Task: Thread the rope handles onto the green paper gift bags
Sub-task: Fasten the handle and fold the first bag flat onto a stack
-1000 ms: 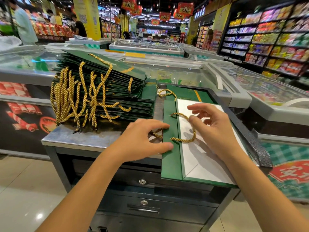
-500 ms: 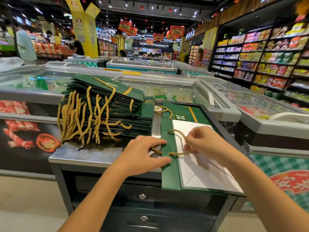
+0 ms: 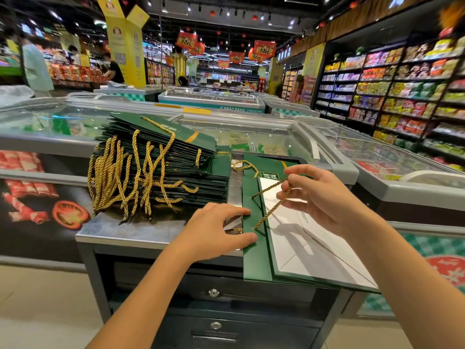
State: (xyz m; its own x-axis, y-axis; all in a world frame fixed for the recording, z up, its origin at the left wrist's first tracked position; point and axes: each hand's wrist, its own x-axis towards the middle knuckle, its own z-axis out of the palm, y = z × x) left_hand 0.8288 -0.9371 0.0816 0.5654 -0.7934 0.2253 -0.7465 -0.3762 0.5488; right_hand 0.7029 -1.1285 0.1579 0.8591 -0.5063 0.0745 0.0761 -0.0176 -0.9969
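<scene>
Lower centre: my left hand (image 3: 216, 233) spread, pressing green gift bag (image 3: 254, 260); right hand (image 3: 324, 200) pinching gold rope handle (image 3: 268, 212).

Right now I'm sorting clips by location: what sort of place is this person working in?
Almost certainly a supermarket. Tall dark shelves packed with colourful packaged goods line the right side, long glass-topped chest freezers stand behind the steel-topped counter, and red promotional banners hang from the ceiling.

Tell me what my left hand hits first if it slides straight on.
Resting on the green bag, the left hand would probably meet the gold rope first, which the right hand pinches.
</scene>
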